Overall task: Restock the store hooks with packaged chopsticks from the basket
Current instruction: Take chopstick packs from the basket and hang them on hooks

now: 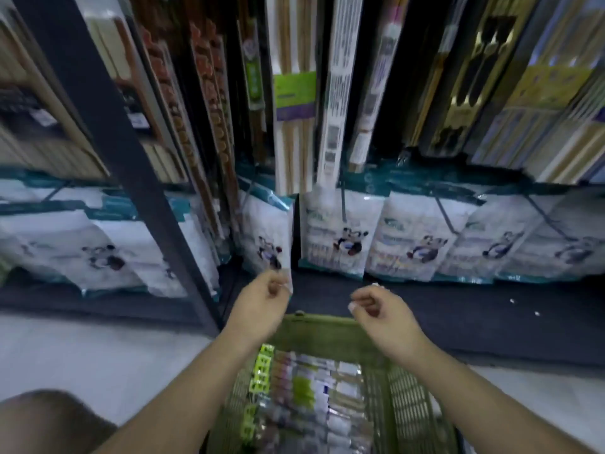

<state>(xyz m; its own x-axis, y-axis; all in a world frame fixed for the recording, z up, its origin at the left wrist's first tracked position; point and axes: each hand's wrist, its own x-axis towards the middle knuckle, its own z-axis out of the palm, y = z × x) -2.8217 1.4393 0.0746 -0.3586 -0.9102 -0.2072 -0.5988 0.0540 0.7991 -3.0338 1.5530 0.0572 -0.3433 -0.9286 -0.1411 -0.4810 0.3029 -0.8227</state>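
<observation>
Head camera, looking down at a store display; the picture is softly blurred.

At 6 o'clock sits a green plastic basket (327, 332) with slatted, grid-like walls. Inside it lie the packaged chopsticks (314, 398): long, narrow, glossy packs side by side, some with lime-green cards.

Two bare forearms reach up from the lower edge over the basket. The left hand (258, 303), just at 7 o'clock of centre, has its fingers curled at the lower corner of a white, crinkly panda-printed bag (266, 237). The blur hides whether its grip pinches that corner or only touches it. The right hand (379, 309), at 5 o'clock of centre, is above the basket's far rim, its grip loosely curled and holding nothing.

From 9 to 3 o'clock runs a row of similar panda bags, hanging on thin dark wire hooks (343, 204). Above them, toward 12 o'clock, hang tall slim hanging packs (294, 93) of pale wooden sticks. A dark metal post (108, 126) slants across from 11 o'clock. Pale smooth floor (82, 355) shows at 8 o'clock.
</observation>
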